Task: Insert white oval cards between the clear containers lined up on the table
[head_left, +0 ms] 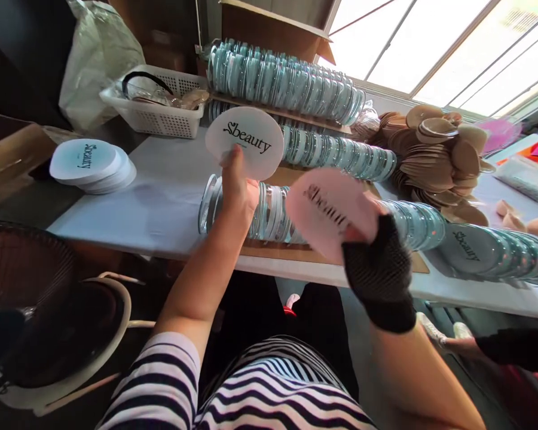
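Observation:
My left hand [238,190] holds up a white round card [257,125] printed "Sbeauty", with the thumb pressed on its face. In my right hand [376,263], which wears a black fingerless mesh glove, is a pinkish round card [316,194] with the same print, blurred by motion. Both cards are above a row of clear round cases [273,212] lying on edge along the front of the table. My hands partly cover that row. To the left, a stack of white round cards [89,164] lies on the white tabletop [161,191].
More clear round cases [287,83] stand in rows at the back. A white basket [165,122] sits back left beside a plastic bag [98,65]. Beige cup-shaped pads [430,161] are heaped at right. A stool [72,334] and a fan [22,269] are at lower left.

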`<move>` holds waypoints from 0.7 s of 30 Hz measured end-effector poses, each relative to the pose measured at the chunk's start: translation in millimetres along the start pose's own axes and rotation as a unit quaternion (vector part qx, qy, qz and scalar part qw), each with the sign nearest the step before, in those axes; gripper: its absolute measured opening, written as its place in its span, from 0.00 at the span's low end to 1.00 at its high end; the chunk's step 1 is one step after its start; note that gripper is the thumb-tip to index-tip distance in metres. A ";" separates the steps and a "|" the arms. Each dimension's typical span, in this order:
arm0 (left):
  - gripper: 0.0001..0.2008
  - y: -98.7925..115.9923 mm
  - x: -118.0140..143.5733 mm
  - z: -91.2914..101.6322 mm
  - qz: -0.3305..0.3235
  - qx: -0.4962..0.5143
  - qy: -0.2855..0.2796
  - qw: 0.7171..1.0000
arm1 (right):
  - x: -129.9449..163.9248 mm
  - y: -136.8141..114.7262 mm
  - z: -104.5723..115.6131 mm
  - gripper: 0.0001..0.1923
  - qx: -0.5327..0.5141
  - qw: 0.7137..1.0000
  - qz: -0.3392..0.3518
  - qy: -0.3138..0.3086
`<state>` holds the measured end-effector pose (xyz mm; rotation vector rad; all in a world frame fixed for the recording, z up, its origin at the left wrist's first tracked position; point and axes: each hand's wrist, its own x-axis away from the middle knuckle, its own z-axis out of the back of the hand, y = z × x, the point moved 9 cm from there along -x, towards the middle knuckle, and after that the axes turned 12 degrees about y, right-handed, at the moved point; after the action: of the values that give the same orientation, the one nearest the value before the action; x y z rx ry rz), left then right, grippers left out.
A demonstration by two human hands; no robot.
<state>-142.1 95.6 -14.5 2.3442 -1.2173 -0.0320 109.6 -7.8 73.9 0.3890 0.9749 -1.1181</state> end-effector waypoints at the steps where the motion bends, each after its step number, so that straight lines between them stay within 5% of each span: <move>1: 0.22 -0.2 -5.1 0.7 0.004 -0.008 -0.001 1.000 | 18.3 -8.3 -2.0 0.26 0.017 0.998 0.013 -0.063; 5: 0.23 -5.2 -10.1 4.7 -0.011 -0.011 -0.022 1.000 | 62.7 -32.0 -22.7 0.27 0.078 0.983 0.016 -0.168; 13: 0.22 -7.9 -7.8 6.8 -0.018 -0.008 -0.033 0.999 | 42.3 -41.2 -110.0 0.30 0.115 0.959 -0.008 -0.259; 21: 0.19 -6.5 -2.0 8.8 -0.017 -0.016 -0.021 0.999 | 43.8 -17.8 -118.8 0.17 -0.004 0.979 -0.086 -0.186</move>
<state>-140.4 96.6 -25.4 2.3467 -1.1886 -0.1134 43.9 42.6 -23.5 0.0828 0.6901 -1.2877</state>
